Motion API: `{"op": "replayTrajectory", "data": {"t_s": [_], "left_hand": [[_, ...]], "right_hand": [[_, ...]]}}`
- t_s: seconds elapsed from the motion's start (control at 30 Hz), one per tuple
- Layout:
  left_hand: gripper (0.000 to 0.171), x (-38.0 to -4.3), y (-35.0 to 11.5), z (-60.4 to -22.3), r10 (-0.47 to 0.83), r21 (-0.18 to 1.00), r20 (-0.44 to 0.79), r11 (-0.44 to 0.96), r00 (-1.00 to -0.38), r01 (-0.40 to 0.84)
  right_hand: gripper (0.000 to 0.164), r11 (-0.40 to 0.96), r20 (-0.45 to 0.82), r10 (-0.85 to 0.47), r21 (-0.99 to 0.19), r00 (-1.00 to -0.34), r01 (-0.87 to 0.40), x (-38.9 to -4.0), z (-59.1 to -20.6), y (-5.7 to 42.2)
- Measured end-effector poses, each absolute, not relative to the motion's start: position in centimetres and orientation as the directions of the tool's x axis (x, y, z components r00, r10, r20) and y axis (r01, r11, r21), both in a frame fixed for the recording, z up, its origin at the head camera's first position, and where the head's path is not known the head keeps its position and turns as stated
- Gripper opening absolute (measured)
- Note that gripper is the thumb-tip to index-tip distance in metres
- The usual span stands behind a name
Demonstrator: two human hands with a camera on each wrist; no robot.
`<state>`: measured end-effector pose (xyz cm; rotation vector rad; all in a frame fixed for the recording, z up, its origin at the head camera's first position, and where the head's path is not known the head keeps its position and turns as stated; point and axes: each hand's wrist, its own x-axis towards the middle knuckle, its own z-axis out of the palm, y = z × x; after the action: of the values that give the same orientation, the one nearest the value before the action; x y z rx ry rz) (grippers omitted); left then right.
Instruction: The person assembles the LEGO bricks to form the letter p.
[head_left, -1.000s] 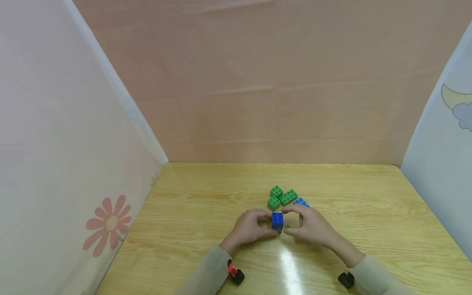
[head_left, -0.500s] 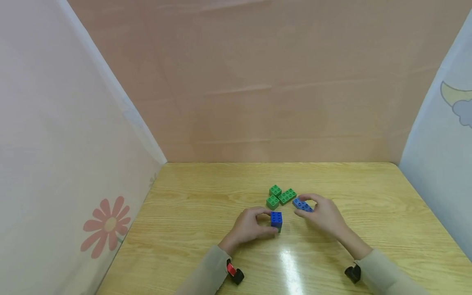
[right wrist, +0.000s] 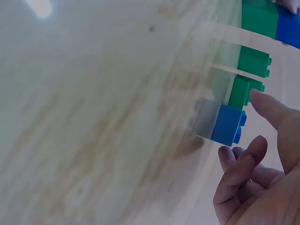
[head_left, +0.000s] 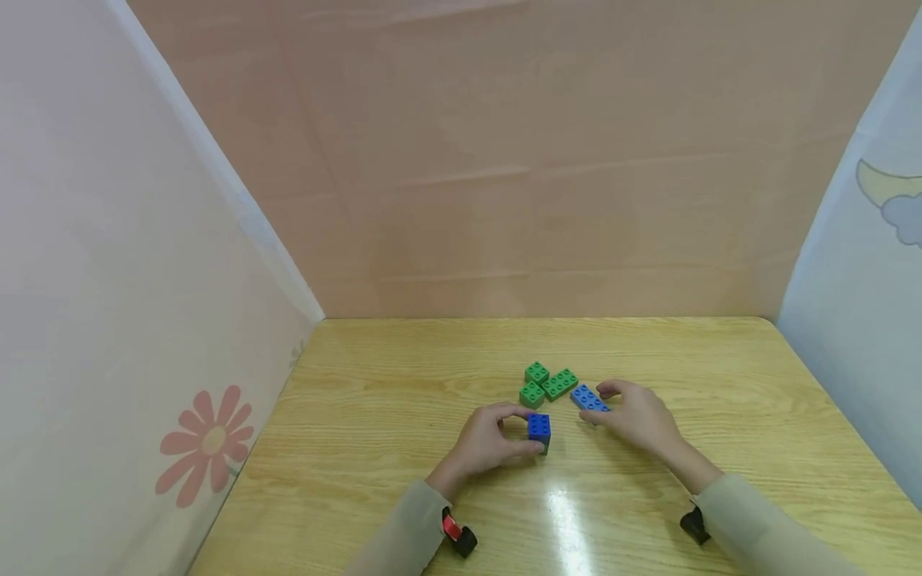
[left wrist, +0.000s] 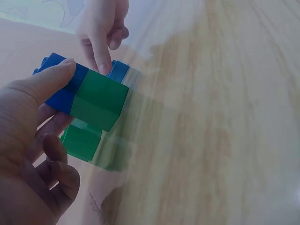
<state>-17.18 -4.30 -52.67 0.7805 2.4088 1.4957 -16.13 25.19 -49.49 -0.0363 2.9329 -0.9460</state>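
Observation:
My left hand [head_left: 484, 440] pinches a dark blue building brick [head_left: 539, 426] that sits on top of a green brick [left wrist: 98, 96], forming a small two-brick stack. In the left wrist view, the thumb lies on the blue brick's side. My right hand [head_left: 637, 416] is beside a long lighter blue brick [head_left: 585, 395], thumb and fingers spread around its near end. The right wrist view shows gaps between that brick [right wrist: 227, 124] and the fingers.
Behind the stack lie two small green bricks [head_left: 536, 373] [head_left: 531, 394] and a longer green brick [head_left: 560, 384], close together on the wooden table [head_left: 403, 360]. Cloth walls border the table at the back and both sides.
My right hand has moved from beside the stack to the right, over to the long blue brick, and its fingers have drawn slightly back from it. My left hand stays on the stack.

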Motion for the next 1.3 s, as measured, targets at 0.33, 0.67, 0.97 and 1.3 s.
{"op": "replayTrajectory", "data": {"t_s": [0.33,0.67,0.97,1.3], "left_hand": [[0.045,-17.1,-4.0,-52.6,0.520,0.879,0.142,0.325,-0.842,0.349],[0.043,-17.1,-3.9,-52.5,0.509,0.884,0.136,0.324,-0.850,0.336],[0.043,-17.4,-3.9,-52.8,0.508,0.883,0.130,0.330,-0.851,0.332],[0.042,-17.2,-4.0,-52.7,0.509,0.892,0.132,0.313,-0.851,0.325]], "right_hand": [[0.066,0.823,-0.054,-0.064,-0.567,-0.996,-0.022,-16.6,-50.3,25.4],[0.053,0.824,-0.045,-0.062,-0.565,-0.997,-0.026,-16.8,-50.4,25.4],[0.047,0.831,0.005,-0.091,-0.551,-0.996,-0.079,-16.6,-49.6,25.3],[0.044,0.812,0.081,-0.133,-0.563,-0.988,-0.156,-16.2,-48.2,25.2]]}}
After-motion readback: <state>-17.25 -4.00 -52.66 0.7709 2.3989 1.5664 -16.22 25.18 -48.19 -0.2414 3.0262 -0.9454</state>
